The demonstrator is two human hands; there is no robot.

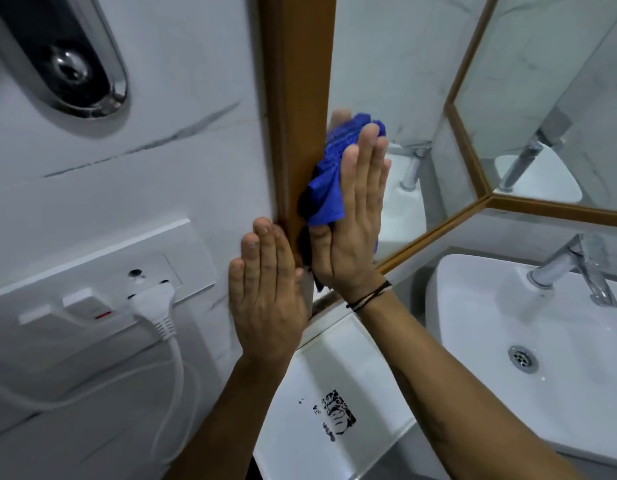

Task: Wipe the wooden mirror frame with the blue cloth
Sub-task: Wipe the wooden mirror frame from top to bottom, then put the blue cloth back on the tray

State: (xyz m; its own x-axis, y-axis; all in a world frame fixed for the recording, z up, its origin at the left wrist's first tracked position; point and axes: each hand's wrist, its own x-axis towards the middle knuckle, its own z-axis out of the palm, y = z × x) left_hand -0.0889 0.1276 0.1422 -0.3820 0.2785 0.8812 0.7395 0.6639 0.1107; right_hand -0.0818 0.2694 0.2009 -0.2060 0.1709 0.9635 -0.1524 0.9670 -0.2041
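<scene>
The wooden mirror frame point(296, 81) runs upright through the middle of the head view, with its lower rail point(438, 226) slanting off to the right. A bunched blue cloth point(326, 188) lies against the frame's inner edge and the glass. My right hand point(355, 216) presses flat on the cloth, fingers straight and together, thumb tucked under the cloth's lower end. My left hand point(269, 292) lies flat and empty on the wall tile, its fingertips touching the frame's outer edge near the bottom corner.
A white socket plate point(92, 282) with a plugged-in white cable point(168, 341) sits left of my left hand. A chrome fixture point(68, 57) hangs at top left. A white basin point(528, 358) with a chrome tap point(577, 271) stands at right, and a white shelf point(334, 393) lies below.
</scene>
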